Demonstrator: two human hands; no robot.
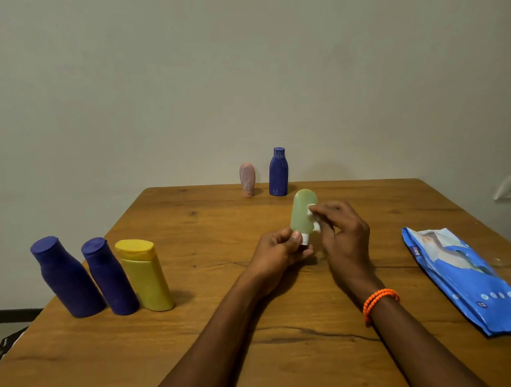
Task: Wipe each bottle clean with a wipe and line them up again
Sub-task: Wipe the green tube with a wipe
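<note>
Two bare forearms reached up from the near edge over the wooden table, the right wrist ringed by an orange bead bracelet; the left hand gripped the green bottle low down, thumb and fingers curled round its white cap end, so that the bottle stood cap-down and raised off the wood; the right hand pinched a small white wipe against the bottle's right side, the two hands close together around it; how much of the wipe lay folded behind the fingers was hard to make out; to the left stood three bottles side by side, a large blue bottle, a second blue bottle and a yellow bottle, touching or nearly so; at the far edge by the wall stood a pink bottle and, just beside it, a tall blue bottle; a blue pack of wipes lay flat at the right, well apart from the hands.
</note>
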